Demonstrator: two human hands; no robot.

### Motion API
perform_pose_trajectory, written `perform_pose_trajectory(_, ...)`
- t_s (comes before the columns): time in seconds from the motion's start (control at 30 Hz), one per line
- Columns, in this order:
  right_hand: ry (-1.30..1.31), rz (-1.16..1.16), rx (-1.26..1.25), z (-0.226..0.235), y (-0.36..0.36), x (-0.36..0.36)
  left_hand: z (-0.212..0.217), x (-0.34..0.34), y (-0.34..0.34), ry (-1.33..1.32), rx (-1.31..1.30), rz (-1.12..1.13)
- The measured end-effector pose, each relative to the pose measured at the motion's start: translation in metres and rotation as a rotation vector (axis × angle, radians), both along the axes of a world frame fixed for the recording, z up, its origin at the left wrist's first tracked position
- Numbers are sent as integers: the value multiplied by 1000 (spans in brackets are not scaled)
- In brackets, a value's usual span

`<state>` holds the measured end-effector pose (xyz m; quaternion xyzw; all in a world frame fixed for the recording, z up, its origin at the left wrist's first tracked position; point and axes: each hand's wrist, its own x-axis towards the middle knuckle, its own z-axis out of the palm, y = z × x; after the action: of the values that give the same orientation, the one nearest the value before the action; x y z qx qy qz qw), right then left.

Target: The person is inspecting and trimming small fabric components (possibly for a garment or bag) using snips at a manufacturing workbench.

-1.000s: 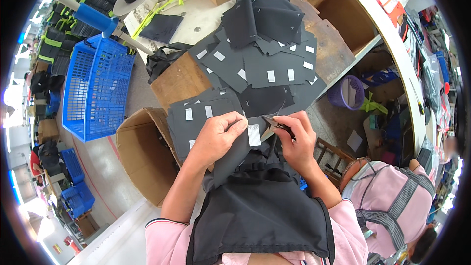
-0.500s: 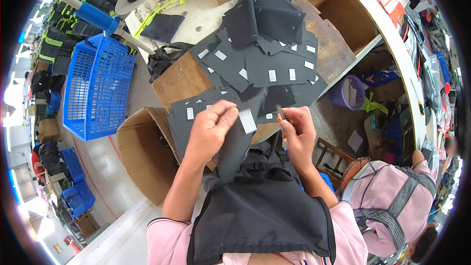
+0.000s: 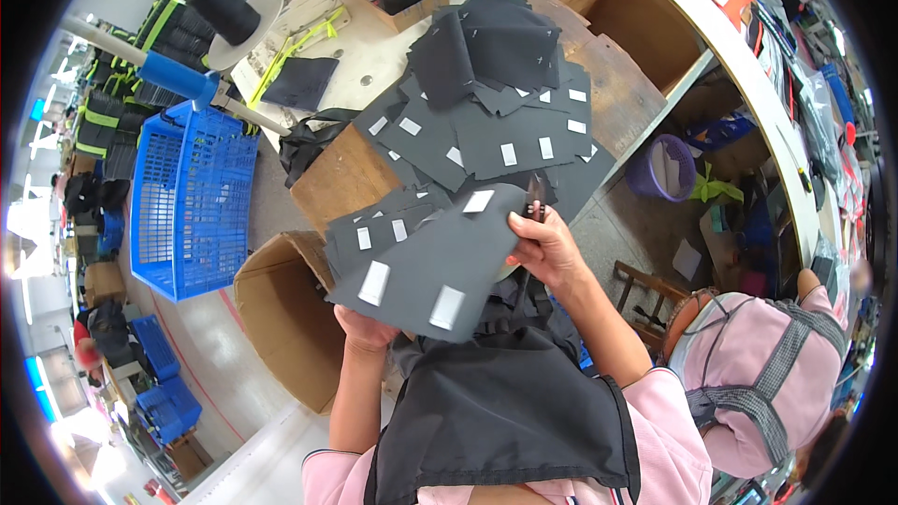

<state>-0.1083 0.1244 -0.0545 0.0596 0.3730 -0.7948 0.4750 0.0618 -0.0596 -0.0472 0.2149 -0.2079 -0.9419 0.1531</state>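
**Fabric piece held above the lap, small snips beside it**

Fabric piece (image 3: 440,262), dark grey with white rectangular labels on it, is held in the air in front of the person, above the black apron (image 3: 505,411). The left hand (image 3: 367,329) grips its lower edge from below, fingers closed on the cloth. The right hand (image 3: 547,248) pinches the right edge and also holds small dark snips (image 3: 535,198), so it is closed too. Beyond lies the pile of similar cut pieces (image 3: 486,103) on the wooden worktop (image 3: 622,98), with a cardboard box (image 3: 281,318) and a blue basket (image 3: 192,201) to the left. I think the piece could slide down, because each hand holds only an edge, and the snips could catch the cloth.
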Motion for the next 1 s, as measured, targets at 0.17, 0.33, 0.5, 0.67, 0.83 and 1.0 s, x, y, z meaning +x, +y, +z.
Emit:
perform_pose_trajectory(0.17, 41, 166, -130, -2, 10, -13, -50, -14, -38, 192, 337, -368)
perform_pose_trajectory(0.33, 376, 322, 181, 0, 15, -17, 33, -73, -25, -113, -379, -639)
perform_pose_trajectory(0.5, 588, 90, 392, 18, 18, -13, 36, -73, -12, -325, -599, -384)
perform_pose_trajectory(0.67, 645, -97, 654, -8, 29, 1, 43, -64, 3, -348, -542, -338)
perform_pose_trajectory(0.83, 1485, -353, 764, 32, 17, 23, 48, -61, 8, -363, -542, -307)
perform_pose_trajectory(1.0, 1628, -171, 569, 41, -1, 33, 51, -62, 12, -340, -565, -322)
